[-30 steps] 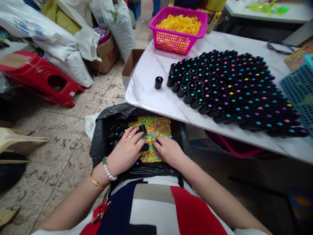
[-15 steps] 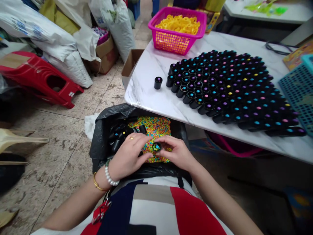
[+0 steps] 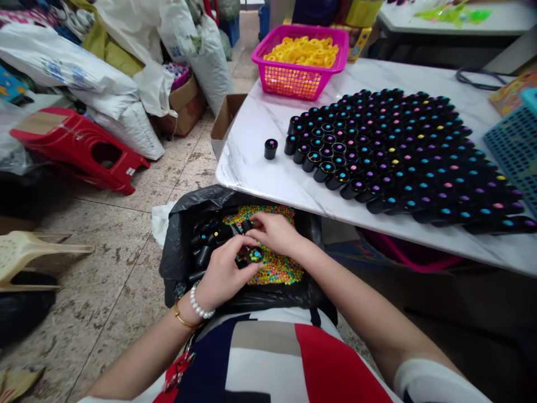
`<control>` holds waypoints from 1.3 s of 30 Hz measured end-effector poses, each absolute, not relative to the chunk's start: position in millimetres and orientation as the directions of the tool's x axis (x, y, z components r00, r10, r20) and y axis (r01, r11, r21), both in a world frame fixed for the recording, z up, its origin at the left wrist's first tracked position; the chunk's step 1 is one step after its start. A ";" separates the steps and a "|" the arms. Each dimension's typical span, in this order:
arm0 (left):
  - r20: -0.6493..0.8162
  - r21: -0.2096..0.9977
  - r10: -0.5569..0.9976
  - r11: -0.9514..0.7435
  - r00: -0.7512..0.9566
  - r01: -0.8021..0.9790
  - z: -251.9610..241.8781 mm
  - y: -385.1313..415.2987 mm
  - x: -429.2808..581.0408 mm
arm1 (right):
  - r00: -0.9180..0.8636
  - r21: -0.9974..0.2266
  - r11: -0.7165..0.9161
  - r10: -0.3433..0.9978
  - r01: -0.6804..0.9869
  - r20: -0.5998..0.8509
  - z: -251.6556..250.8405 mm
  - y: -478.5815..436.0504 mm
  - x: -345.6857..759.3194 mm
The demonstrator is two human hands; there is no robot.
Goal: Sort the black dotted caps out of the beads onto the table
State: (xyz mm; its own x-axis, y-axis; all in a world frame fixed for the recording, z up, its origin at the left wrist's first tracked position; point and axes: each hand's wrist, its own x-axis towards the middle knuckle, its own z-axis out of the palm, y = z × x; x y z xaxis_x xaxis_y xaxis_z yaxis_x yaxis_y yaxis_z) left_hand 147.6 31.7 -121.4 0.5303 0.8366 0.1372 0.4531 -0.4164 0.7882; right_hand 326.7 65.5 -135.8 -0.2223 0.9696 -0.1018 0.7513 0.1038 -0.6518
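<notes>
Right now the work looks to be at the filling stage. The left hand (image 3: 224,271) is pinched round a small black cap (image 3: 255,255), held mouth-up just above the coloured beads (image 3: 279,270), low and centre in the frame. A few beads of mixed colours sit in its hollow.

The right hand (image 3: 274,232), just above it in the picture, reaches across with its fingertips curled onto one of the loose caps (image 3: 205,240) heaped at the left of the bag-lined box (image 3: 176,252). Whether it has actually got hold of one I cannot tell from here.

To my eye, any further handling calls for keeping the held cap level, since a tilt would spill its beads back into the box. It also wants only a light pinch, the thing being small and smooth-sided. The cap itself is a short, glossy black cylinder, open on top, with the beads bright against it.

Up on the marble table (image 3: 260,173), centre right, a packed block of caps (image 3: 403,151) stands upright, each showing a coloured dot. A lone cap (image 3: 271,148) stands just to its left.
</notes>
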 end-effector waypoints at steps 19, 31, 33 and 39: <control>0.123 0.794 0.814 -0.424 0.568 0.435 -128.3 28.0 137.8 | -0.181 -0.380 0.109 0.970 0.919 -0.160 -145.1 34.0 349.4; 0.106 0.803 0.848 -0.381 0.519 0.458 -126.3 34.6 128.1 | -0.744 -0.222 0.720 0.667 0.658 -0.042 -146.9 39.0 364.3; 0.119 0.800 0.850 -0.388 0.513 0.458 -125.6 34.3 125.6 | -0.728 -0.165 0.714 0.684 0.680 -0.041 -146.3 41.0 361.3; 0.122 0.776 0.890 -0.362 0.439 0.516 -124.9 38.9 117.8 | -0.579 -0.033 0.579 0.809 0.815 -0.101 -140.1 47.4 339.5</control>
